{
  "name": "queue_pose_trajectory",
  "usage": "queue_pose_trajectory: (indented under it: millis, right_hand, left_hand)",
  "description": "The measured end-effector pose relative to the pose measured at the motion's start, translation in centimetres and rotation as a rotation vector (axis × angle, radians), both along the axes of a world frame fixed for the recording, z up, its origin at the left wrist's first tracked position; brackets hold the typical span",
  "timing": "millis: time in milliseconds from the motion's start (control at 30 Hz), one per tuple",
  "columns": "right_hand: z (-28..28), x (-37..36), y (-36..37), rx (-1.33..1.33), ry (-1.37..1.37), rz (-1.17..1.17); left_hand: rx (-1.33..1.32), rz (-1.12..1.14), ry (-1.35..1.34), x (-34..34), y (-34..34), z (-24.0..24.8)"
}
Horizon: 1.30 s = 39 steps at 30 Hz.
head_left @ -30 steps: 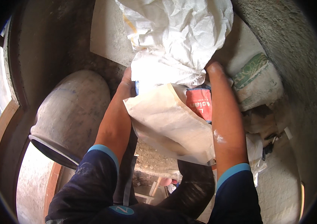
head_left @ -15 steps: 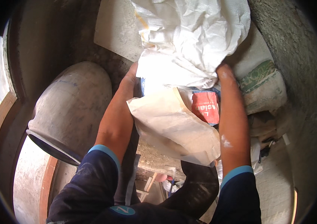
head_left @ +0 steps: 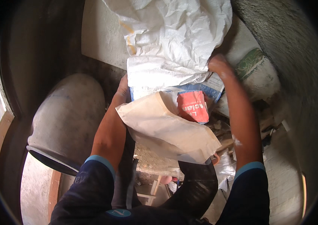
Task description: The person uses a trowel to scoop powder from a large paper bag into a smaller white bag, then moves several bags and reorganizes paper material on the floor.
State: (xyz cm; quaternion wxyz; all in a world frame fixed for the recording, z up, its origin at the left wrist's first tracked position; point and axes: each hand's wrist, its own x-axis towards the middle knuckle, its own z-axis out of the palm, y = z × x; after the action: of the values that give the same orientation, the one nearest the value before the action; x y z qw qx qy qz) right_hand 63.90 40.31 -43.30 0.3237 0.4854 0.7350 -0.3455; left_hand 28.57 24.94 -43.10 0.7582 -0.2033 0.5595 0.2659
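A crumpled white woven sack (head_left: 174,37) fills the upper middle. Its lower edge lies over a blue-and-white paper bag (head_left: 215,87). The bag's near end shows a torn beige paper flap (head_left: 166,123) and a red printed piece (head_left: 192,107). At the sack's left edge is my left hand (head_left: 122,88), closed there beside the bag; most of its fingers are hidden behind. My right hand (head_left: 217,64) grips the sack's right edge with bent fingers. What lies inside sack and bag is out of sight.
To the left a big grey rounded drum (head_left: 67,120) lies tipped, mouth toward me. A pale sack with green print (head_left: 258,71) rests at the right, against a rough wall (head_left: 294,48). Below are my dark-trousered legs (head_left: 198,180), debris and wooden pieces (head_left: 155,187).
My right hand has lifted outward with the sack's edge, baring more of the blue-and-white bag. Everything has shifted slightly left in view as my head moved.
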Motion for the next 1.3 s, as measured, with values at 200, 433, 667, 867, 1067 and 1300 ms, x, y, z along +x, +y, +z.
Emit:
queue_pose_trajectory:
  millis: [200,433,667,867,1067,1300]
  right_hand:
    - [-0.3,1.5,0.0,0.067,-0.029,0.033]
    - [-2.6,4.6,-1.4,0.120,-0.032,-0.140]
    - [1.8,4.7,-0.3,-0.139,-0.115,-0.049]
    - [3.2,2.7,-3.0,-0.129,-0.001,-0.945]
    - [2.7,3.7,-4.0,-0.135,0.083,-0.955]
    - [4.8,1.4,-3.6,-0.021,-0.042,-0.991]
  left_hand:
    - [0.020,0.044,0.079,-0.6,-1.8,-0.9]
    - [0.315,0.003,0.440,-1.3,-0.9,-1.6]
    - [0.173,0.077,-0.095,0.5,2.2,0.4]
    - [0.521,-1.116,1.105,-5.3,3.5,2.9]
    - [1.216,-1.260,0.591,5.1,14.6,14.2]
    - [1.238,-1.955,0.570,18.5,16.9,9.7]
